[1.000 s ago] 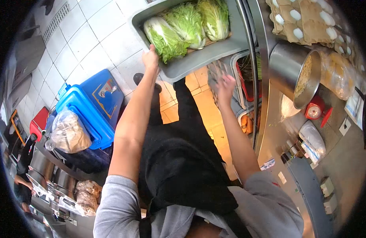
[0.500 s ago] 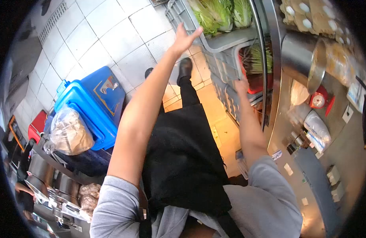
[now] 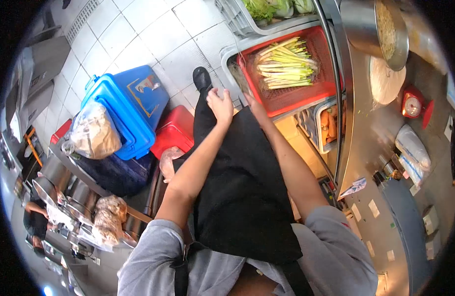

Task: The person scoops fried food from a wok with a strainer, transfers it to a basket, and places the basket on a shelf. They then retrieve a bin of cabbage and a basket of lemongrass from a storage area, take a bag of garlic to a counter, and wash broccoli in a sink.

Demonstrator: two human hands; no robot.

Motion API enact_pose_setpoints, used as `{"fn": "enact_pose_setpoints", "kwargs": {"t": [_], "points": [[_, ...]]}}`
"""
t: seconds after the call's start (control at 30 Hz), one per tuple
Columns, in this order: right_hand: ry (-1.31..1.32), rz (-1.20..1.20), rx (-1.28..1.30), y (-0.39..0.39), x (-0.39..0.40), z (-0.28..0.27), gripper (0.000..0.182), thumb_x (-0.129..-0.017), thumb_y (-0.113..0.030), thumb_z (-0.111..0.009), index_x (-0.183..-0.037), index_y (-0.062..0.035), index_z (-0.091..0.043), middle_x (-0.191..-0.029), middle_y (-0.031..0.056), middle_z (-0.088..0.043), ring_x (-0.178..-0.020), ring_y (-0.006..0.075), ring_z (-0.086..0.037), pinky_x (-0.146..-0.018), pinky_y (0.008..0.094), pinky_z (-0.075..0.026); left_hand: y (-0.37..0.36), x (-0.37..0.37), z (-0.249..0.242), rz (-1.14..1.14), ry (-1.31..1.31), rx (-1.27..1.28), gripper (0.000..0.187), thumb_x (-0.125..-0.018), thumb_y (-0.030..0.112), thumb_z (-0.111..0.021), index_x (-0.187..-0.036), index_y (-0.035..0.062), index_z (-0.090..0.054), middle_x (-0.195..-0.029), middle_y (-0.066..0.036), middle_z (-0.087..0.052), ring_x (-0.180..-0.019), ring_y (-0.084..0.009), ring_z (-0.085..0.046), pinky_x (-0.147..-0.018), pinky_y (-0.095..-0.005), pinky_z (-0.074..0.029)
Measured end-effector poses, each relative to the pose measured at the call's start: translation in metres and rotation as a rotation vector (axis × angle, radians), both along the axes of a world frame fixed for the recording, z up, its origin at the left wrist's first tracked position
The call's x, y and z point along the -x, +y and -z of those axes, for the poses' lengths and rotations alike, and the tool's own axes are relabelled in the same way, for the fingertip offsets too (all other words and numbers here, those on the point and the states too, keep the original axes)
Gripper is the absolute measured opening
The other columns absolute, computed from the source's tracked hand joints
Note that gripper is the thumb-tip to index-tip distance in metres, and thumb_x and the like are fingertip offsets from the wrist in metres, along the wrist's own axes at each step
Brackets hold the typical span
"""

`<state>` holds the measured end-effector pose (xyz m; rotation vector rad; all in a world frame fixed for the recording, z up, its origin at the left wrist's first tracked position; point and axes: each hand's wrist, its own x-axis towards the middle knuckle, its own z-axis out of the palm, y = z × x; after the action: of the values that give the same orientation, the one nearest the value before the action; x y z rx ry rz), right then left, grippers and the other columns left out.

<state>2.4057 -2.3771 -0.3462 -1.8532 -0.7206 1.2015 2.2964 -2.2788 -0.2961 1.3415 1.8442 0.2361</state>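
My right hand (image 3: 257, 107) is at the near left corner of a grey plastic crate (image 3: 229, 74), its fingers closed on the rim and partly hidden. Inside that crate sits a red mesh basket (image 3: 286, 104) with a bundle of pale green and yellow stalks (image 3: 288, 63). My left hand (image 3: 221, 105) hovers above my leg, just left of the crate. Its fingers are loosely bent and apart, with nothing seen in them. Behind, another grey crate (image 3: 232, 15) holds leafy green cabbages (image 3: 269, 9).
A blue lidded bin (image 3: 139, 98) with a bagged item (image 3: 95, 130) stands left, beside a red container (image 3: 175, 129). A metal counter (image 3: 358, 143) runs along the right, carrying a pot (image 3: 358, 22) and a red scale (image 3: 412, 104). Under it, a crate holds orange vegetables (image 3: 328, 126).
The grey crate with the red basket has come out from under the counter, bringing the stalks into full view. My left hand has drawn back toward me from the cabbage crate.
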Motion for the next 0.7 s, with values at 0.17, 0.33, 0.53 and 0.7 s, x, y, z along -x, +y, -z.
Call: {"fn": "enact_pose_setpoints", "kwargs": {"t": [0.17,0.33,0.53,0.7], "points": [[-0.136,0.052,0.181,-0.034,-0.054,-0.073,0.032,-0.081,0.003,-0.052,-0.113,0.0017,-0.053,-0.106,0.0149,-0.061,-0.09,0.0203,-0.062,-0.079,0.0314,-0.049,-0.036,-0.074,-0.03,0.115,-0.552,0.135,0.042,-0.088,0.017,-0.055,-0.12,-0.0052,-0.039,-0.112,-0.018,-0.054,-0.104,-0.0247,-0.053,-0.091,-0.0343,-0.042],[-0.092,0.35,0.232,-0.108,-0.092,-0.106,0.028,-0.082,-0.003,-0.054,-0.109,0.0013,-0.054,-0.104,0.013,-0.062,-0.092,0.021,-0.06,-0.08,0.0305,-0.047,-0.064,-0.115,0.111,-0.307,-0.714,0.788,0.057,-0.077,0.022,-0.061,-0.115,-0.0125,-0.037,-0.098,-0.027,-0.06,-0.095,-0.0367,-0.059,-0.084,-0.0404,-0.045],[-0.004,0.529,0.215,-0.144,-0.118,-0.135,0.036,-0.09,-0.029,-0.055,-0.117,-0.0045,-0.05,-0.106,0.0092,-0.057,-0.092,0.0172,-0.057,-0.076,0.029,-0.047,-0.073,-0.114,-0.025,0.07,-0.28,0.099,0.034,-0.072,0.013,-0.061,-0.102,-0.0018,-0.053,-0.09,-0.027,-0.062,-0.092,-0.0399,-0.059,-0.078,-0.0425,-0.047],[0.462,0.799,0.048,-0.105,-0.145,-0.144,0.047,-0.087,-0.036,-0.06,-0.119,-0.0054,-0.044,-0.107,0.0077,-0.054,-0.091,0.0199,-0.057,-0.071,0.0323,-0.05,-0.078,-0.125,-0.114,0.03,-0.373,-0.116,0.029,-0.069,0.003,-0.055,-0.097,-0.0003,-0.052,-0.078,-0.02,-0.061,-0.074,-0.035,-0.061,-0.069,-0.0398,-0.047]]}}
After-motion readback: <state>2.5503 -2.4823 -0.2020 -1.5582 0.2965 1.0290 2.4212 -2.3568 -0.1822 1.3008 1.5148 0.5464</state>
